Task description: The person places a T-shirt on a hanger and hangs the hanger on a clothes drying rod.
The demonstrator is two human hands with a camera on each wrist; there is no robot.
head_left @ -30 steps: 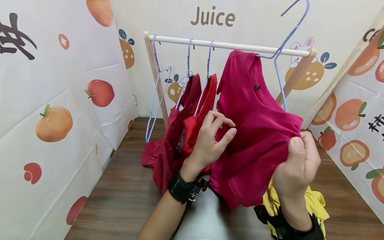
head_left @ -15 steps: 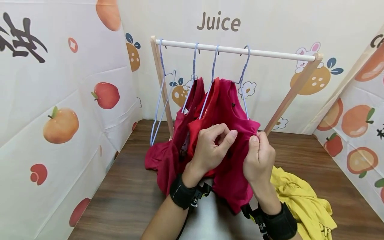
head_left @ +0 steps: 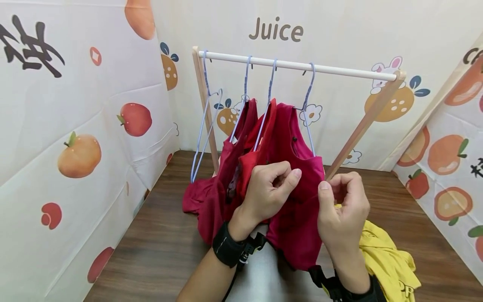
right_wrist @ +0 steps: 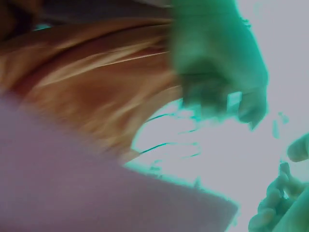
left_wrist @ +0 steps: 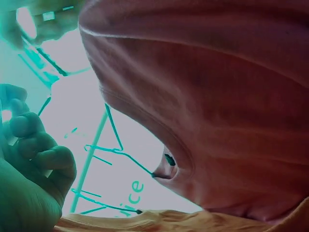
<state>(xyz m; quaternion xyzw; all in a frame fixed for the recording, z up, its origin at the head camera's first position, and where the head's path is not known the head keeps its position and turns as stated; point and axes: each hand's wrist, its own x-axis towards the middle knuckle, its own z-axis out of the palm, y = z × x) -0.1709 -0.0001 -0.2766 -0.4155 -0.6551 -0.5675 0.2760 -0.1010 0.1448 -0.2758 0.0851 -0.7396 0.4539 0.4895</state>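
A magenta shirt [head_left: 298, 235] hangs from a blue wire hanger [head_left: 309, 90] hooked on the white rod [head_left: 358, 73] of a small rack. Just right of its near shoulder is my right hand [head_left: 343, 214], thumb and fingers loosely bent with nothing between them. My left hand [head_left: 269, 191] sits before the red shirt [head_left: 249, 167] and overlaps the magenta one in the head view; its fingers are loosely curled and hold nothing. From the left wrist, the shirt's broad side [left_wrist: 217, 121] and neckline fill the right.
Left of the red shirt hangs a dark red shirt [head_left: 207, 214]. A bare blue hanger [head_left: 197, 151] is at the rod's left end. A yellow garment [head_left: 390, 260] lies crumpled on the wooden table [head_left: 151, 235], right of the rack's wooden leg [head_left: 366, 121].
The magenta shirt's hanger came down onto the rod and moved left. My right hand let go of the shirt's shoulder and drew back right. The left hand's fingers curled in a little.
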